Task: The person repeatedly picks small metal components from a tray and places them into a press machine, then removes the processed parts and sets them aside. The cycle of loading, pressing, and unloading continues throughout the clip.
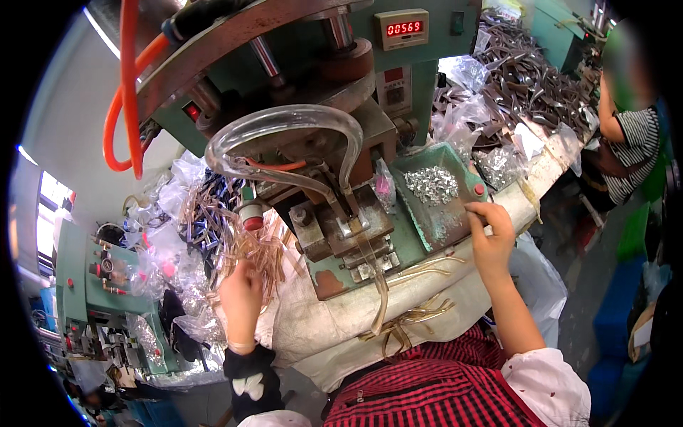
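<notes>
My left hand [242,295] is closed, fingers curled, at the near edge of a pile of translucent amber eyeglass temples [267,245]; whatever it holds is hidden. My right hand [492,238] has its thumb and forefinger bent together beside a green metal tray [427,238] and just below a red button [479,190]; anything between the fingertips is too small to make out. Small shiny metal pieces [431,183] lie in that tray. Between my hands, one amber temple [378,288] sticks out of the clamping jig [341,231] of a green press, its curved end toward me.
A clear looped tube [284,114] arches over the jig. Several amber temples [423,313] lie along the cloth-covered front edge. Dark temples [523,71] are heaped at the back right, near a seated person [629,142]. Plastic bags [167,267] cover the left side. Another red-capped button [252,215] stands left of the jig.
</notes>
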